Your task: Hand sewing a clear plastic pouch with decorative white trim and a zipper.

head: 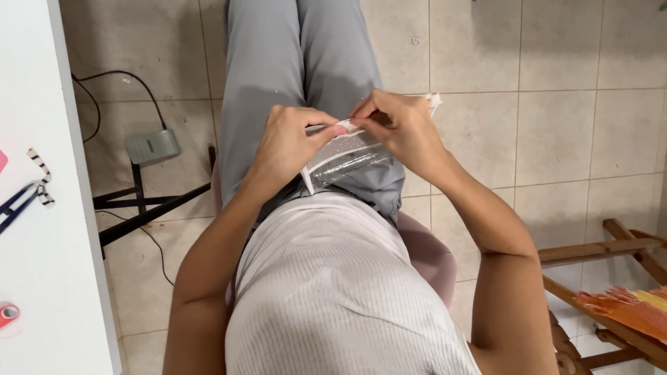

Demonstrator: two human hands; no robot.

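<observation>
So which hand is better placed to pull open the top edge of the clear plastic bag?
Probably the right hand: its fingertips pinch the top edge of the clear plastic bag, while the left hand grips and steadies the bag's side.

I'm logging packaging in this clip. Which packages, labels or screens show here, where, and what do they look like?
Clear plastic packet: on the lap, held at its top edge by the left hand and right hand; flat, transparent, glossy, white-edged.
Small grey box: on the tiled floor, left; rectangular, cabled.
No screens visible.
</observation>
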